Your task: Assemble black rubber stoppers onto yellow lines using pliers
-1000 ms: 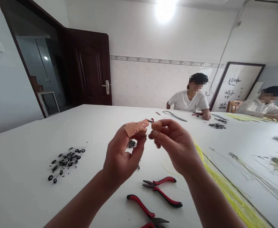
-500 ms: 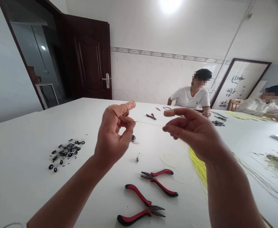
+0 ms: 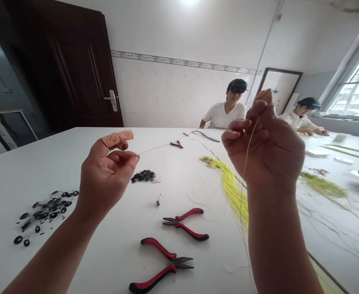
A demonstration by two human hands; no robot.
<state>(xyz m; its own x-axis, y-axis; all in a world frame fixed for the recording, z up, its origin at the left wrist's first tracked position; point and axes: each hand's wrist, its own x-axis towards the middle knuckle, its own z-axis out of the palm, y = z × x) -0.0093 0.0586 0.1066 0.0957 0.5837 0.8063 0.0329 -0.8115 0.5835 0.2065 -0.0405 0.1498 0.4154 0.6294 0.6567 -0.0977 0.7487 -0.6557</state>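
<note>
A dark door (image 3: 59, 61) with a metal handle (image 3: 113, 101) stands at left. Two people (image 3: 227, 114) in white sit at the counter (image 3: 106, 253), a framed panel (image 3: 286, 83) behind; a window (image 3: 357, 92) shows upper right.

Thin line (image 3: 155, 148) barred the middle

It crossed the gap from the left hand (image 3: 107, 173) toward the right hand (image 3: 262, 143). A lane of bare table (image 3: 112, 249) ran between the left forearm (image 3: 69, 241) and the front pliers (image 3: 174, 262) and middle pliers (image 3: 177, 222); a black pile (image 3: 144, 175) narrowed its far end. Low passage lay between that pile and the yellow strands (image 3: 231, 188), past 1 loose black piece (image 3: 158, 203) and curled thread (image 3: 199, 203).
</note>
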